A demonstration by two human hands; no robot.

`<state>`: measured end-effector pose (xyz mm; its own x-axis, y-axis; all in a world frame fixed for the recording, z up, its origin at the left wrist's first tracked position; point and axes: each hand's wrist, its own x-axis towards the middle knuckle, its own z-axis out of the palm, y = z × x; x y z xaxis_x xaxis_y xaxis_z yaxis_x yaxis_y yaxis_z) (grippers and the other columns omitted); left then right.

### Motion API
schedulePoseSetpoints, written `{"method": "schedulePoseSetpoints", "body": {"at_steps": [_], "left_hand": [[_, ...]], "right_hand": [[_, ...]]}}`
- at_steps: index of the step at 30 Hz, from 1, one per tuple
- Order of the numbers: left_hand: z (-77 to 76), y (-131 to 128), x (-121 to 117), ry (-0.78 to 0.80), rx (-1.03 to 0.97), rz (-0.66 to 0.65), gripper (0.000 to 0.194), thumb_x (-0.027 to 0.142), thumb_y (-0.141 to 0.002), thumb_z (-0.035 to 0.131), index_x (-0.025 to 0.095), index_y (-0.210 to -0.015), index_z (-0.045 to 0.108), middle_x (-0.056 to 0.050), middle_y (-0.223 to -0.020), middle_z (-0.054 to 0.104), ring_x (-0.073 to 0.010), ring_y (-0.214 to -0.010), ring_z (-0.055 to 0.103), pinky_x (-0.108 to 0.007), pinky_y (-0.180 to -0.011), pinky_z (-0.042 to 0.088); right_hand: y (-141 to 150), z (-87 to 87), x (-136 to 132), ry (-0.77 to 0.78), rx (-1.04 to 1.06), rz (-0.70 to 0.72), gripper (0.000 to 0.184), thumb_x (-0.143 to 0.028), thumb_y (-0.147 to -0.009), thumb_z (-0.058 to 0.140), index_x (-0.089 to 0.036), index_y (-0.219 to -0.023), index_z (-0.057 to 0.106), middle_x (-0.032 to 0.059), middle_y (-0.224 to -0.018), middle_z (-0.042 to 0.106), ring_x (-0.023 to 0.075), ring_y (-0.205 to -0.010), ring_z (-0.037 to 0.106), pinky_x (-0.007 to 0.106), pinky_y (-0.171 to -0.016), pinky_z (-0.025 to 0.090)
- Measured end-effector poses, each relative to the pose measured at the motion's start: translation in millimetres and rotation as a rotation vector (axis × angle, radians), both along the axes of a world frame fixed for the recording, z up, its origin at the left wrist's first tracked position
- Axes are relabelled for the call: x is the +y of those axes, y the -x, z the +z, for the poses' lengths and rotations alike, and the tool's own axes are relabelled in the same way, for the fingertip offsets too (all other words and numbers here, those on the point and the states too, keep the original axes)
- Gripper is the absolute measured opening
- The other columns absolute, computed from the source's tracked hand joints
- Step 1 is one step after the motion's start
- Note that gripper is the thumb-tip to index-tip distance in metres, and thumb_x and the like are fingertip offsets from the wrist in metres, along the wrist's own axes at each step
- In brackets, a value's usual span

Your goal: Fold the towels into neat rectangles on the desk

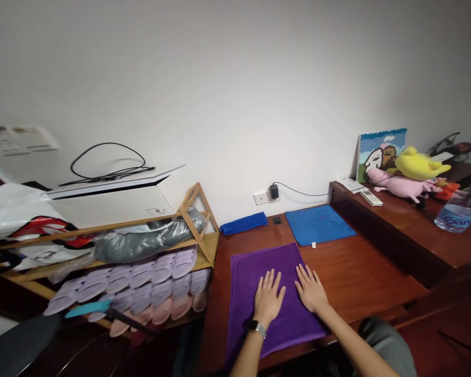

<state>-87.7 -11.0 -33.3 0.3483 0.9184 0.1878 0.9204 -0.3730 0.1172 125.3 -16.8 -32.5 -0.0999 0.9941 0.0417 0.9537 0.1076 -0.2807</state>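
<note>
Head view: left hand and right hand press flat, grasping nothing, on the purple cloth at the desk's near-left edge; bare wood opens rightward, below the blue cloth.

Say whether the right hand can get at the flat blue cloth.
Likely yes: the right hand is open, and nothing stands on the desk between it and the blue cloth.

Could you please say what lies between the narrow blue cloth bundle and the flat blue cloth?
A small square black fitting on the brown wooden desktop, in the head view.
</note>
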Motion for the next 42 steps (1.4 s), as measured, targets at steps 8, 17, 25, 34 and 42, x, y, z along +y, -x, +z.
{"method": "schedulePoseSetpoints", "body": {"at_steps": [8, 17, 25, 34, 42], "left_hand": [[6.5, 130.3, 4.1, 0.027, 0.085, 0.250, 0.064, 0.050, -0.108, 0.029, 0.016, -0.162, 0.039, -0.014, -0.169, 0.037, -0.0282, -0.156, 0.034, -0.051, -0.126, 0.032], [32.7, 32.2, -43.3, -0.169, -0.028, -0.002, 0.054, 0.040, -0.111, 0.029, 0.024, -0.161, 0.040, -0.009, -0.168, 0.040, -0.0252, -0.157, 0.034, -0.051, -0.128, 0.030], [19.4, 35.6, -86.1, 0.003, 0.011, -0.034, 0.059, 0.055, -0.107, 0.039, 0.035, -0.163, 0.036, -0.005, -0.169, 0.039, -0.0275, -0.155, 0.037, -0.054, -0.126, 0.034], [-18.3, 130.0, -146.1, -0.084, 0.093, 0.232, 0.061, 0.050, -0.105, 0.041, 0.028, -0.161, 0.042, -0.006, -0.166, 0.043, -0.0283, -0.152, 0.043, -0.053, -0.123, 0.040], [35.7, 9.7, -102.8, -0.038, 0.009, -0.135, 0.059, 0.044, -0.108, 0.041, 0.038, -0.165, 0.027, -0.001, -0.171, 0.035, -0.0273, -0.155, 0.036, -0.054, -0.126, 0.036]], "right_hand": [[3.0, 12.9, 7.0, 0.031, -0.040, -0.022, 0.064, -0.044, -0.107, 0.027, -0.020, -0.166, 0.028, 0.0033, -0.172, 0.026, 0.0277, -0.161, 0.020, 0.050, -0.130, 0.017], [1.8, 9.0, -27.9, -0.105, -0.019, 0.028, 0.066, -0.051, -0.108, 0.021, -0.019, -0.165, 0.031, 0.0058, -0.171, 0.028, 0.0271, -0.161, 0.020, 0.052, -0.130, 0.017], [-7.5, -7.2, -69.3, -0.052, -0.005, 0.051, 0.069, -0.054, -0.107, 0.028, -0.018, -0.166, 0.030, 0.0069, -0.172, 0.029, 0.0253, -0.160, 0.022, 0.048, -0.131, 0.019], [-15.0, -16.7, -76.3, -0.050, 0.019, -0.008, 0.067, -0.053, -0.107, 0.029, -0.021, -0.166, 0.030, 0.0046, -0.171, 0.029, 0.0267, -0.161, 0.021, 0.053, -0.131, 0.017], [-24.9, -16.8, -84.8, -0.050, 0.021, 0.014, 0.070, -0.057, -0.107, 0.025, -0.020, -0.166, 0.028, 0.0033, -0.171, 0.028, 0.0261, -0.161, 0.021, 0.052, -0.131, 0.019]]}}
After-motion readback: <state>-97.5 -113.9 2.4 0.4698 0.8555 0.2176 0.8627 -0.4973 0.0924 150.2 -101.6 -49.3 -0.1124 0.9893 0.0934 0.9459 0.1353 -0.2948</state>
